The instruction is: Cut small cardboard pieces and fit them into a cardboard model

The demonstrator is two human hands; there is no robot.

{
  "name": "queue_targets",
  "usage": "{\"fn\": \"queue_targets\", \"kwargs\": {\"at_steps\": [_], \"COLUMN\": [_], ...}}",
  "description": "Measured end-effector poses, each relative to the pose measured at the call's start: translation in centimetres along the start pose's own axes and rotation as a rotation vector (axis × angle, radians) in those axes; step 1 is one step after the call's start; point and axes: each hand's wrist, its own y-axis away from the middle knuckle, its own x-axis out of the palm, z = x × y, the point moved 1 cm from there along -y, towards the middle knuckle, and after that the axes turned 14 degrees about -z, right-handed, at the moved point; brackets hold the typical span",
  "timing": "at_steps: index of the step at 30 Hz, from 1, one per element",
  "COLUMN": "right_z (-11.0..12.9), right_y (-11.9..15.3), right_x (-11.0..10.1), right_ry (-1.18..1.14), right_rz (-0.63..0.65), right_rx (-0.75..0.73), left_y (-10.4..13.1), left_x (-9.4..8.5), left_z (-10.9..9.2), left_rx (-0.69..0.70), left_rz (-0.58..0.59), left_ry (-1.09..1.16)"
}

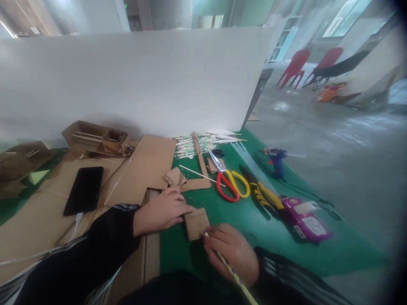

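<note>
A small brown cardboard piece (pixel 197 223) lies on the green table in front of me. My right hand (pixel 232 252) is closed round a yellow patterned pencil-like stick (pixel 235 277), its tip at the cardboard's lower right edge. My left hand (pixel 163 210) rests palm down, fingers spread, over a long narrow cardboard box (pixel 151 258), with fingertips beside the small piece's upper left edge. Past my left hand lies a folded cardboard scrap (pixel 174 176). Scissors with red and yellow handles (pixel 233 184) lie open beyond the small piece.
Yellow-black pliers (pixel 267 197), a purple case (pixel 307 220) and a blue glue gun (pixel 277 162) are at the right. A black phone (pixel 84 190) lies on cardboard at the left, near a cardboard box (pixel 98 137). Several thin sticks (pixel 193 146) lie before a white panel (pixel 143 80).
</note>
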Motion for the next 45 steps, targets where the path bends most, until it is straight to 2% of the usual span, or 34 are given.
{"fn": "queue_targets", "kwargs": {"at_steps": [5, 13, 22, 29, 36, 45], "right_z": [-0.2, 0.0, -0.2, -0.1, 0.0, 0.2], "right_y": [0.2, 0.0, 0.2, -0.1, -0.1, -0.5], "right_x": [0.1, 0.0, 0.1, -0.1, -0.1, -0.3], "right_ry": [-0.003, -0.007, -0.004, -0.007, -0.017, -0.019], "right_rz": [0.007, 0.000, 0.000, 0.027, 0.015, 0.001], "right_rx": [0.001, 0.000, 0.009, 0.019, 0.027, 0.019], "left_y": [-0.1, 0.0, 0.1, -0.5, 0.2, 0.0], "left_x": [1.1, 1.2, 1.7, 1.0, 1.1, 0.9], "left_z": [0.6, 0.4, 1.3, 1.0, 0.5, 0.8], "left_rx": [0.091, 0.095, 0.139, 0.148, 0.186, 0.193], "left_rz": [-0.032, -0.015, -0.007, 0.009, 0.028, 0.058], "left_ry": [-0.009, 0.035, 0.170, 0.145, -0.031, 0.045]}}
